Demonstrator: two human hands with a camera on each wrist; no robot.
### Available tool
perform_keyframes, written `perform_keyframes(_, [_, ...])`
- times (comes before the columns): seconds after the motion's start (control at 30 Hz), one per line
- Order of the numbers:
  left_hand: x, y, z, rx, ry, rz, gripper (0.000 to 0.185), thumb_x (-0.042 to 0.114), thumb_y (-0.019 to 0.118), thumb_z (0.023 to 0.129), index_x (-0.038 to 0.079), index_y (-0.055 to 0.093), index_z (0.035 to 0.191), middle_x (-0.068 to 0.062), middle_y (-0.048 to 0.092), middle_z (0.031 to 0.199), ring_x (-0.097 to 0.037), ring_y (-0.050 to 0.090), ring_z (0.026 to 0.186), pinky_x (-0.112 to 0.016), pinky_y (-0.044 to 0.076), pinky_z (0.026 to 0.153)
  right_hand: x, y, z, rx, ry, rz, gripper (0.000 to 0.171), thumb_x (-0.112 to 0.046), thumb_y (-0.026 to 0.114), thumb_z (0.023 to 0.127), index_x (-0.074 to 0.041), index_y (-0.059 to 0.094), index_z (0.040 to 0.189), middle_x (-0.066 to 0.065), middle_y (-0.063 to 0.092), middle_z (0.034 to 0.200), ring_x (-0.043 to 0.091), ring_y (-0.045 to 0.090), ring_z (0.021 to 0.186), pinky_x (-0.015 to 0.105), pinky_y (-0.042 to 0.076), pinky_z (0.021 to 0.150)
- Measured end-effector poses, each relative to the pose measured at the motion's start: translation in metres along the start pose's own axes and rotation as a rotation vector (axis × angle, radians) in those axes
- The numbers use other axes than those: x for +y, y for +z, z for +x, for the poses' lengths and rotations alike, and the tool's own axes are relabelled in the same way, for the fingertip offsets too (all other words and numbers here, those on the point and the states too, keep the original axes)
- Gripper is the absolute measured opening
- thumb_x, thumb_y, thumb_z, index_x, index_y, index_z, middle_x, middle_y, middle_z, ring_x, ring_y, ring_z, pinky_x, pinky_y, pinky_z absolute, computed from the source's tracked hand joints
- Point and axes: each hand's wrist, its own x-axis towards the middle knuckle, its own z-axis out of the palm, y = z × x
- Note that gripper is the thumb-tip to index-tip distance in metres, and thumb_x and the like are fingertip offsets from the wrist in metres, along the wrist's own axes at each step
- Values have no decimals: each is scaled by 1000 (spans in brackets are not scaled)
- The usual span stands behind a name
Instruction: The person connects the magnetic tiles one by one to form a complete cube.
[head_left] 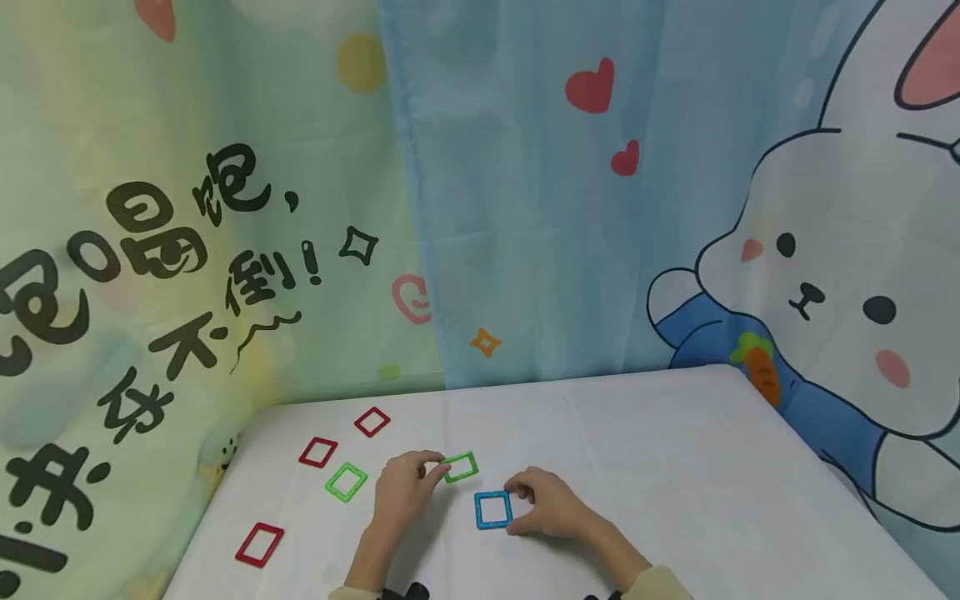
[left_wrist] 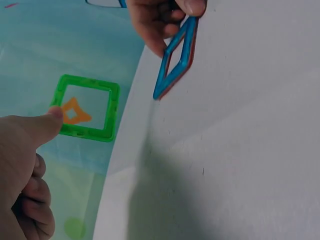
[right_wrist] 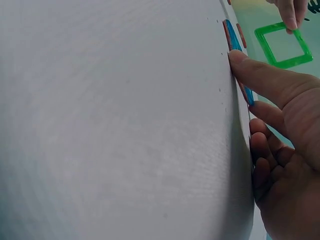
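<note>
My left hand (head_left: 402, 490) pinches a green square magnetic tile (head_left: 462, 477) with an open centre by one side, thumb against its rim. In the left wrist view that green tile (left_wrist: 115, 111) is held up off the table. To its right, my right hand (head_left: 553, 505) holds a blue square magnetic tile (head_left: 479, 511) between thumb and fingers at its right side. A red layer (left_wrist: 181, 77) shows along the underside of the blue tile in the left wrist view. The blue tile (right_wrist: 233, 36) appears nearly edge-on in the right wrist view.
On the left of the white table (head_left: 675, 467) lie a red square (head_left: 260, 562), another red square (head_left: 318, 464), a green square (head_left: 346, 497) and, farther back, a third red square (head_left: 372, 432). A printed curtain (head_left: 510, 250) hangs behind the table's back edge.
</note>
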Motion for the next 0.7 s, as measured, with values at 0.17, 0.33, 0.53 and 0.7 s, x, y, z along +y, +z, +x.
perform_keyframes(0.17, [6,7,2,-39,16,-23,15,29,75,86,16,77,95,12,37,56,-3,29,50,-22,24,42,0,1,1,-1,-6,8,52,-22,89,69,-5,67,112,-1,50,85,16,44,79,29,39,68])
perform_keyframes(0.33, [13,9,7,-72,26,-46,15,29,74,87,17,77,96,12,41,56,-3,33,50,-22,27,43,1,-1,4,10,-35,4,51,-24,88,70,-5,67,113,-2,50,85,15,44,78,28,39,68])
perform_keyframes(0.53, [18,11,5,-142,17,-72,16,28,74,87,16,77,96,11,42,57,-4,36,50,-22,30,43,4,1,3,2,-19,39,52,-22,88,70,-5,67,114,-2,51,86,16,45,80,28,39,68])
perform_keyframes(0.7, [19,16,3,-184,4,-85,16,29,73,88,16,77,96,12,43,55,-3,37,49,-22,30,43,6,2,0,-3,-27,60,52,-21,88,70,-4,66,114,-2,51,87,17,45,80,28,39,69])
